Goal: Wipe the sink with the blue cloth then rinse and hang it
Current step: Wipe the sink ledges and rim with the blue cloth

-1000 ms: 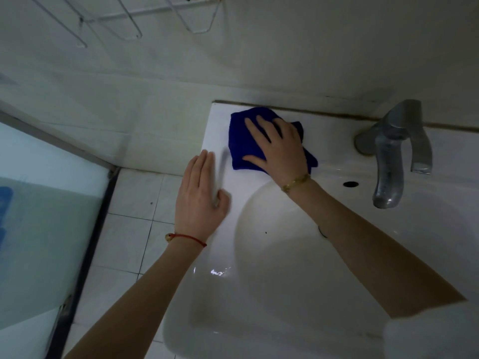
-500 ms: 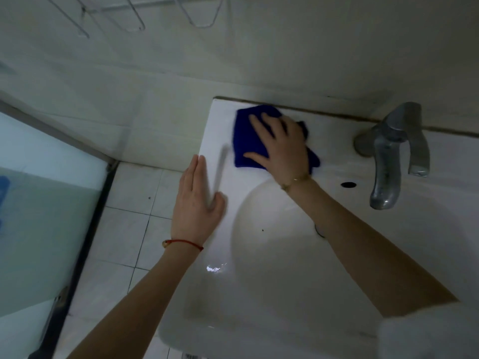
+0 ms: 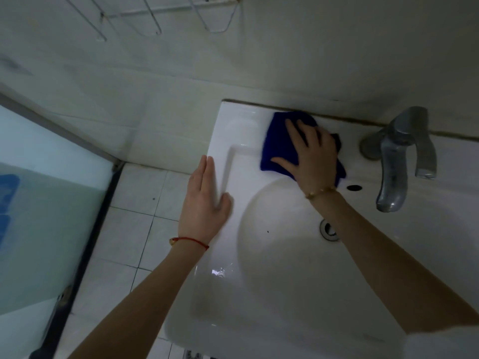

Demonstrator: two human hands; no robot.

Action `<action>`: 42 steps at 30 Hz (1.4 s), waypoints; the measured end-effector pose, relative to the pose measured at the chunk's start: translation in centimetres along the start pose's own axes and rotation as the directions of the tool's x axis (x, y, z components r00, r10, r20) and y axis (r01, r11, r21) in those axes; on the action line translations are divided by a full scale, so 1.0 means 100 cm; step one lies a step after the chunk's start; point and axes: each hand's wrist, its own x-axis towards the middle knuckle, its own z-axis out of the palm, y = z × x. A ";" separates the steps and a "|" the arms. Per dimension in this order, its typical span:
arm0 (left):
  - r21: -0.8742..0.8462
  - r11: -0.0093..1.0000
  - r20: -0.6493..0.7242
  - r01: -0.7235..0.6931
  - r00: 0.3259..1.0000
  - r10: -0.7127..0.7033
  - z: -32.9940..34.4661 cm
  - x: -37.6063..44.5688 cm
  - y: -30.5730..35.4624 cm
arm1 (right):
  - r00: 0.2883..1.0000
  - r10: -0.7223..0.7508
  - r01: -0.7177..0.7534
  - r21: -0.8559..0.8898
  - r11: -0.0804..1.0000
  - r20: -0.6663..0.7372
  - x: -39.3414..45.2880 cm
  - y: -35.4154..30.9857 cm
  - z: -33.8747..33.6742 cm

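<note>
A white ceramic sink (image 3: 238, 130) is fixed against the tiled wall. The blue cloth (image 3: 277, 146) lies flat on the sink's back ledge, left of the tap. My right hand (image 3: 308, 154) presses on the cloth with straight, spread fingers and covers its right half. My left hand (image 3: 204, 200) rests flat on the sink's left rim, fingers straight and together. The basin below holds a metal drain (image 3: 328, 229), partly hidden by my right forearm.
A grey metal tap (image 3: 396, 161) stands on the back ledge at the right, its spout over the basin. An overflow hole (image 3: 353, 187) sits beside it. A wire rack (image 3: 155, 19) hangs on the wall above. A glass partition (image 3: 39, 203) and tiled floor (image 3: 134, 203) lie to the left.
My right hand has slid the blue cloth to the right along the back ledge, closer to the tap. My left hand has stayed on the left rim.
</note>
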 end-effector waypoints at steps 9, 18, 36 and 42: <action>0.007 1.000 0.002 -0.017 1.000 0.017 0.001 -0.002 -0.003 | 0.993 -0.117 0.117 -0.016 0.993 -0.033 -0.008 0.013 0.001; 0.054 0.998 0.017 -0.015 1.000 0.014 0.003 -0.001 -0.002 | 0.992 -0.129 0.128 0.015 0.992 0.006 0.020 -0.023 0.010; 0.102 0.995 0.067 0.002 0.998 -0.009 0.002 -0.002 -0.002 | 0.981 -0.190 0.185 0.119 0.976 0.034 0.046 -0.055 0.016; 0.192 0.981 0.086 0.008 0.996 -0.024 -0.012 -0.048 -0.008 | 0.887 -0.461 0.437 0.280 0.855 0.022 0.051 -0.065 0.016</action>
